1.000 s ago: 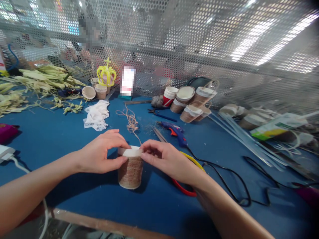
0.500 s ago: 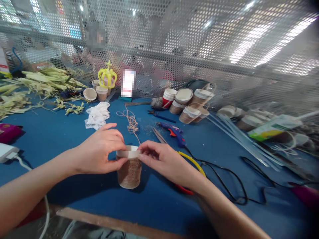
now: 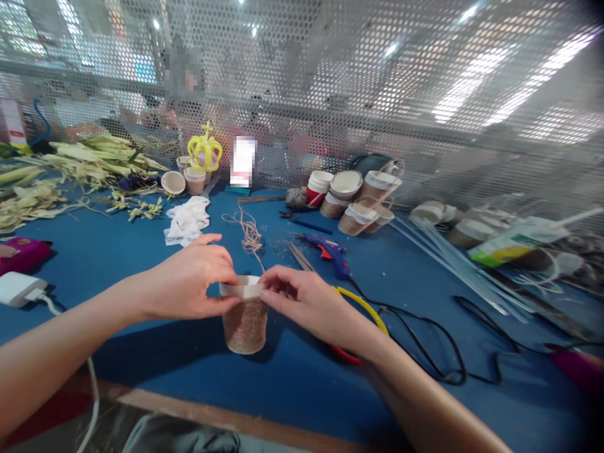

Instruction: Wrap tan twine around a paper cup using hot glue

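A paper cup point(image 3: 245, 324) stands upright on the blue table, wound with brown twine below a bare white band at its rim. My left hand point(image 3: 195, 283) pinches the rim from the left, thumb outside and fingers over the edge. At the rim's right side, my right hand point(image 3: 297, 296) is closed, thumb and forefinger pressed against the cup. A loose strand runs from a tangled heap of twine point(image 3: 251, 236) behind the cup to these right fingertips. What lies inside the right fingers is partly hidden.
Scissors point(image 3: 301, 257), a blue glue gun point(image 3: 328, 251) and its black cord lie to the right, with pliers point(image 3: 306, 221) behind. Wrapped cups point(image 3: 357, 217) and clear glue sticks point(image 3: 453, 264) are farther right. Corn husks point(image 3: 94, 154), white tissue point(image 3: 187, 219) and a white charger point(image 3: 21, 289) are left.
The view has shifted slightly. Both hands keep nearly the same place at the cup's rim, and the cup's base shows slightly higher in the picture.
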Motion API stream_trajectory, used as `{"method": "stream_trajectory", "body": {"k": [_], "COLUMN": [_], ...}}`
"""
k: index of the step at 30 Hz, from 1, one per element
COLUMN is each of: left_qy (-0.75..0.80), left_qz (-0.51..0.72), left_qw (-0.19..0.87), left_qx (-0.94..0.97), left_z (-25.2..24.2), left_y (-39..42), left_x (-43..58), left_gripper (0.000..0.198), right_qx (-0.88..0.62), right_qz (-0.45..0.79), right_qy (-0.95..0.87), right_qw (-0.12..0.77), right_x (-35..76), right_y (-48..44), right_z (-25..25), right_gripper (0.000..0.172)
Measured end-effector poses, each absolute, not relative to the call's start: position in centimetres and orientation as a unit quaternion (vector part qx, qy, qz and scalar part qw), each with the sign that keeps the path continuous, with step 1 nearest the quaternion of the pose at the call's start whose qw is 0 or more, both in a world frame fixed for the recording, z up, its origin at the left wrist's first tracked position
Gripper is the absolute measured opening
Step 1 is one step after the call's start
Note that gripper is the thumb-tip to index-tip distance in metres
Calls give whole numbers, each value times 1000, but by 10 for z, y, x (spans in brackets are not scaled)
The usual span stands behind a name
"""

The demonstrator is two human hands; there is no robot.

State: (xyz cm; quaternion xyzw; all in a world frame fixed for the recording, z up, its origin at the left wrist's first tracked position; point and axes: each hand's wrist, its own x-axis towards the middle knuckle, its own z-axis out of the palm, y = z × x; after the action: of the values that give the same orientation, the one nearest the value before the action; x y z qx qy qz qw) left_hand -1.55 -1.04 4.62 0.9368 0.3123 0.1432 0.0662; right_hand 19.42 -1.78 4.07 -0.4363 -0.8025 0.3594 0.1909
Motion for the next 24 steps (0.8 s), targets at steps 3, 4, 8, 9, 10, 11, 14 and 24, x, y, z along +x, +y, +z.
{"method": "stream_trajectory", "body": {"k": [3,4,8,9,10,11,14,24], "left_qy": [307,306,302,303,305,307,315,300], "left_qz": [139,136,123,124,124,126,142,191], "left_qw": [64,61,44,42,40,40,61,346], "left_qx": [939,940,944,944,944,943,937,869], "left_z": [46,46,45,45,44,44,43,24], "left_y": [-9,-9,-8,-8,-8,-9,-9,5], "left_x": [-16,-16,-17,-16,-16,-16,-17,-25], "left_gripper": [16,16,15,15,15,15,15,16], "right_qx": [-437,-437,-434,-433,-432,-431,-433,-431], "right_qz": [352,350,350,349,348,347,343,352], "right_qy": [-805,-806,-808,-809,-810,-810,-811,-806], "right_qw": [192,191,189,190,191,192,194,202], "right_x": [194,194,193,193,193,193,194,196], "right_y": [-18,-18,-17,-17,-17,-17,-17,-16], "right_z": [41,41,41,40,40,40,40,39], "right_gripper": [8,8,8,9,9,9,9,9]}}
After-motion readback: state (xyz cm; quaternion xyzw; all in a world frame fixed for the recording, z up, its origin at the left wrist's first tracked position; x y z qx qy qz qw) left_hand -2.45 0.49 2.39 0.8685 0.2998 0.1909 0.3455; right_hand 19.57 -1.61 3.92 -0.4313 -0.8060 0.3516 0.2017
